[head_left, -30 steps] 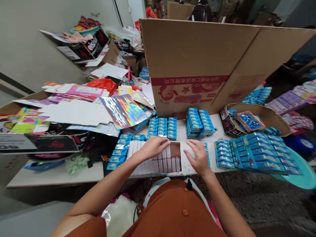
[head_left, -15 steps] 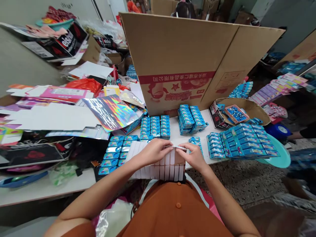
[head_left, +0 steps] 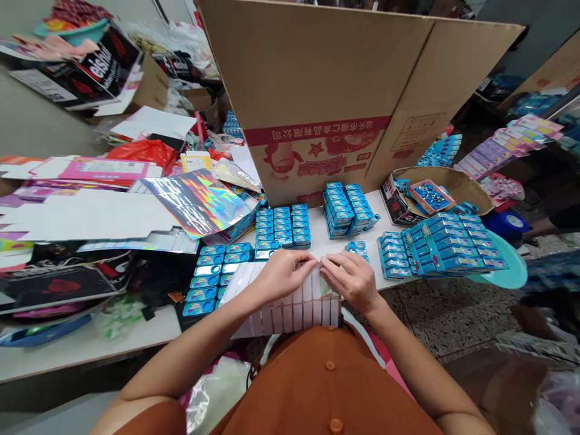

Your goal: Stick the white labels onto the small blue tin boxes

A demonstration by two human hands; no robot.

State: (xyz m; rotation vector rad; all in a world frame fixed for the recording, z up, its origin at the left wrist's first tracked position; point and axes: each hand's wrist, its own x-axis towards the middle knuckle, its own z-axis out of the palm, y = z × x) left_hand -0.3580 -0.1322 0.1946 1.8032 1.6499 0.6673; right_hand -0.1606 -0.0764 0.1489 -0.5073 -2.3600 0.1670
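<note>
A sheet of narrow white labels point(head_left: 290, 314), with brown gaps between the strips, spreads in front of my body. My left hand point(head_left: 286, 273) pinches at its upper edge, thumb against fingers. Close beside it, my right hand point(head_left: 352, 279) also pinches there, the fingertips of both hands nearly meeting. A pale, partly see-through patch shows under the right fingers; exactly what lies between the fingertips is too small to make out. Rows of small blue boxes point(head_left: 206, 281) lie left of the sheet, and further blue boxes point(head_left: 357, 249) stand just beyond my right hand.
A tall cardboard panel point(head_left: 312, 72) stands at the back of the table. Stacked blue packs point(head_left: 453, 244) overhang a turquoise basin point(head_left: 512, 266) at right. A cut-down carton point(head_left: 394, 202) holds a small tray of blue pieces point(head_left: 430, 196). Flat cards and a shiny holographic sheet point(head_left: 199, 202) crowd the left.
Both hands stay at the sheet's upper edge, fingertips now closer together. The thin brown-and-white edge lifted between them earlier no longer shows. The camera view has tilted slightly downward.
</note>
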